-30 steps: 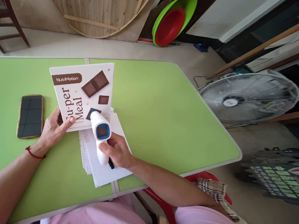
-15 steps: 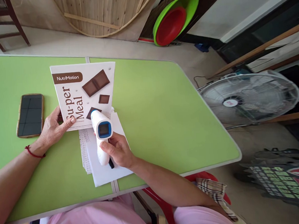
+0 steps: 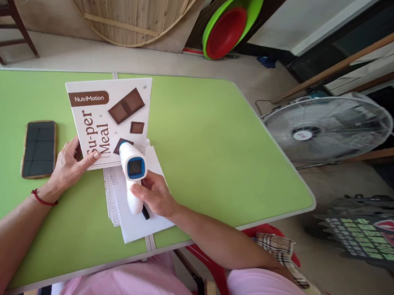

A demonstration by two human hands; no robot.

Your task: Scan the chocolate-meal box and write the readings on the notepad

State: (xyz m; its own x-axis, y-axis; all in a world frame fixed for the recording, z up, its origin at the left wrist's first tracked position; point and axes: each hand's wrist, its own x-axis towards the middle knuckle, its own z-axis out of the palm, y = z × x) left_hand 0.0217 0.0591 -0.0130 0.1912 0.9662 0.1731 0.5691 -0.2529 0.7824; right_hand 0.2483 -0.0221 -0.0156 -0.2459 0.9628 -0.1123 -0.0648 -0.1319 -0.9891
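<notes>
Box [image 3: 121,126] is standing face-on in the head view, above the sheets of paper [image 3: 131,228]. The left hand [image 3: 68,165] is clamping its lower left corner, 1 thumb in front, the fingers mostly hidden behind. The right hand [image 3: 156,195] is gripping the handle of a white thermometer gun [image 3: 131,176] — its head is overlapping the box's lower edge, but the view is not showing whether they are touching. With 1 corner bearing the hold, a bump from the gun could be twisting the box loose; a dropping wrist could be nudging the black pen [image 3: 145,212].
</notes>
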